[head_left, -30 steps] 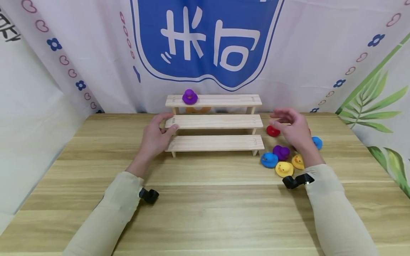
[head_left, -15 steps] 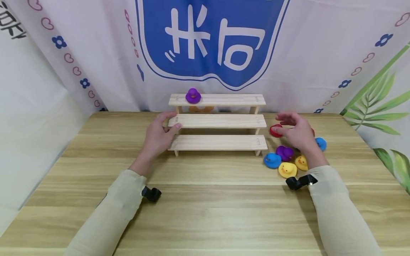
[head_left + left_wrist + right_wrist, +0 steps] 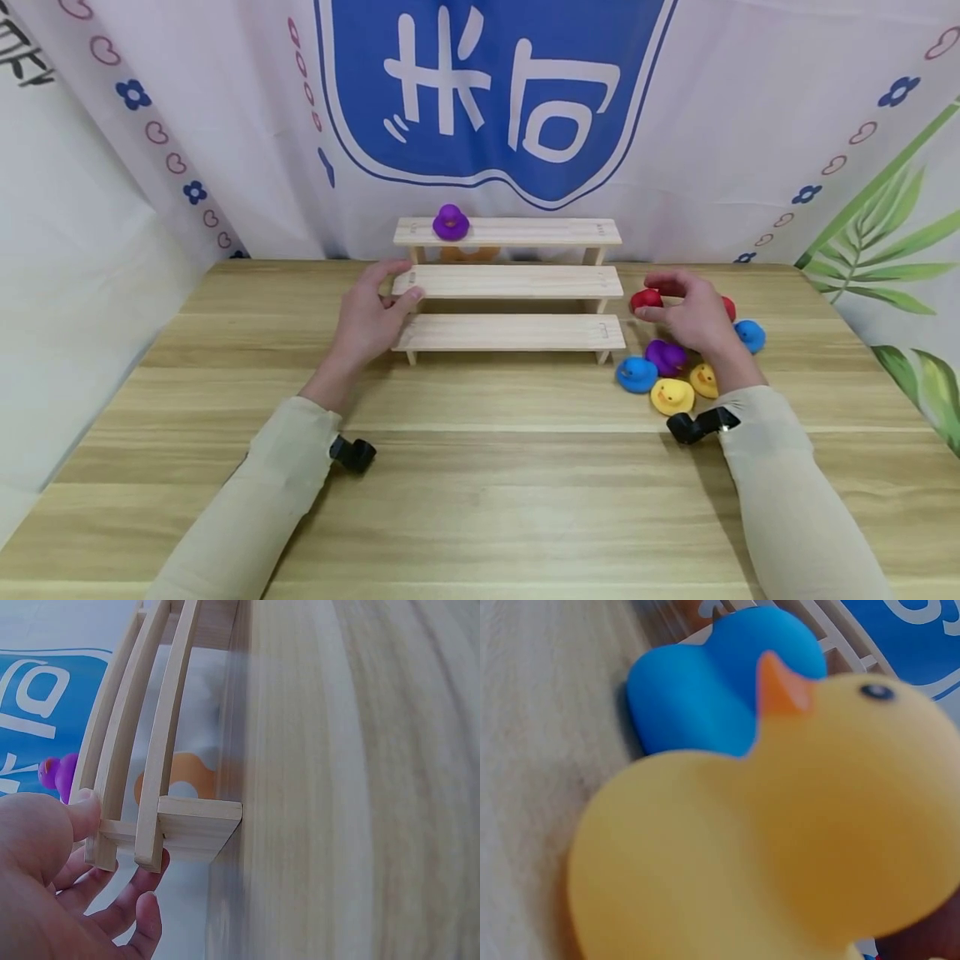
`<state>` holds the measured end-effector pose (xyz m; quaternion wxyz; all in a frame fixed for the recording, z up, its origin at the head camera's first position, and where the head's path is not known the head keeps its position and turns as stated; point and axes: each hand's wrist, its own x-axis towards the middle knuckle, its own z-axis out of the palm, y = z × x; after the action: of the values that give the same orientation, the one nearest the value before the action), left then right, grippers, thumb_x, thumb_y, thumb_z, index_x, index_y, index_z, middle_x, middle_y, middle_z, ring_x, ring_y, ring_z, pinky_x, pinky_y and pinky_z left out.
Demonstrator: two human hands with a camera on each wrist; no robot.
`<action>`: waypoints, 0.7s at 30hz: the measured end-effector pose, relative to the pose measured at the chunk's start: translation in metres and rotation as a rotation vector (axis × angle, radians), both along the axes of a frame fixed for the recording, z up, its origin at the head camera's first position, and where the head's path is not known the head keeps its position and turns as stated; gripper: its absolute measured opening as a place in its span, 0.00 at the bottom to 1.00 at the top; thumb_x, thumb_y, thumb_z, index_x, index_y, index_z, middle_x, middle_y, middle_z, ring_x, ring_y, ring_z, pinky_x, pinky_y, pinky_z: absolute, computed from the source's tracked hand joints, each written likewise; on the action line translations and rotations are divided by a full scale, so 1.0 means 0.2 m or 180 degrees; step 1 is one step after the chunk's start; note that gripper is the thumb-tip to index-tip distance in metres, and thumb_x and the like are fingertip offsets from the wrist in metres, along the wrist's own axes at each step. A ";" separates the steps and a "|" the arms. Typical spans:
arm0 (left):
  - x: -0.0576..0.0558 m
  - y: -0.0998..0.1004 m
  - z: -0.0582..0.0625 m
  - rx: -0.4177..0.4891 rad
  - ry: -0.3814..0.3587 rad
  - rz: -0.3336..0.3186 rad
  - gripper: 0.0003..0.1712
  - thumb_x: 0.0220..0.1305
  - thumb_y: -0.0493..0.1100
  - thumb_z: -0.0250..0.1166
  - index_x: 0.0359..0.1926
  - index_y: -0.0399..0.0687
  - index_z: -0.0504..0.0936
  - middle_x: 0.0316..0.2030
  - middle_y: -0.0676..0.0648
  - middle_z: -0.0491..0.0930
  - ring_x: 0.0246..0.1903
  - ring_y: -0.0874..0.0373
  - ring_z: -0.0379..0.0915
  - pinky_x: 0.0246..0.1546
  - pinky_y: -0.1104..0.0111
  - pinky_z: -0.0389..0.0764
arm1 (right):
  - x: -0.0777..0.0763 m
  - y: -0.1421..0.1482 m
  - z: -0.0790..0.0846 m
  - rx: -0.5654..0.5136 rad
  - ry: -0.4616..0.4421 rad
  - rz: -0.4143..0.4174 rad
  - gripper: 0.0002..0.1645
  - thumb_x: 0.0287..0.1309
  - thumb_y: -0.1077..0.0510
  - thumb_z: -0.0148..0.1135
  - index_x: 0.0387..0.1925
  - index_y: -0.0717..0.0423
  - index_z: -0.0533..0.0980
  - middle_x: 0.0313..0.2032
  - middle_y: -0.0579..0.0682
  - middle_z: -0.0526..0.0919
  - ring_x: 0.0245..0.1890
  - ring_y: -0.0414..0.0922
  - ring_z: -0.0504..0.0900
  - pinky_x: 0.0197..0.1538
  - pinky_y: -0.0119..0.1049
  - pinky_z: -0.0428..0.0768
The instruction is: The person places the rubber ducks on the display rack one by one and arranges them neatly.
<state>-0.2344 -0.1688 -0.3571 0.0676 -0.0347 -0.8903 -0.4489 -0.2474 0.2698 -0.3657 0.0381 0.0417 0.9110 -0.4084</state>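
A three-tier wooden display stand stands at the back of the table. My left hand grips the left end of its middle board, thumb on top and fingers below in the left wrist view. One purple rubber duck sits on the top board toward the left. To the right of the stand, my right hand pinches a red rubber duck between thumb and fingers. Below that hand lie a purple duck, a blue duck and two yellow ducks.
Another red duck, partly hidden, and a blue duck lie right of my right hand. A yellow duck fills much of the right wrist view. Behind the table hangs a printed cloth.
My right hand has lowered, and its fingers and thumb have closed around the red duck. My left hand stays on the stand. The head view has shifted slightly.
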 end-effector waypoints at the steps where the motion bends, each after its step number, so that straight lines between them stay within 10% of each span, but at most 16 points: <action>1: 0.00 0.00 0.00 -0.0003 -0.0001 0.0003 0.29 0.77 0.48 0.65 0.75 0.51 0.73 0.76 0.43 0.70 0.29 0.57 0.72 0.25 0.72 0.76 | 0.00 0.00 0.00 0.0020 -0.0036 -0.0003 0.39 0.70 0.54 0.70 0.77 0.53 0.67 0.76 0.66 0.68 0.75 0.69 0.64 0.74 0.68 0.65; 21: -0.01 0.00 0.00 0.0031 0.0010 0.0003 0.28 0.77 0.47 0.66 0.74 0.51 0.75 0.75 0.44 0.71 0.28 0.58 0.72 0.25 0.72 0.77 | -0.01 0.00 0.00 0.0310 -0.0222 0.0156 0.36 0.71 0.55 0.68 0.76 0.55 0.68 0.74 0.69 0.69 0.72 0.68 0.66 0.75 0.69 0.63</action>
<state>-0.2356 -0.1684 -0.3573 0.0693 -0.0347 -0.8881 -0.4531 -0.2490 0.2695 -0.3664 0.0779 0.0354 0.9287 -0.3609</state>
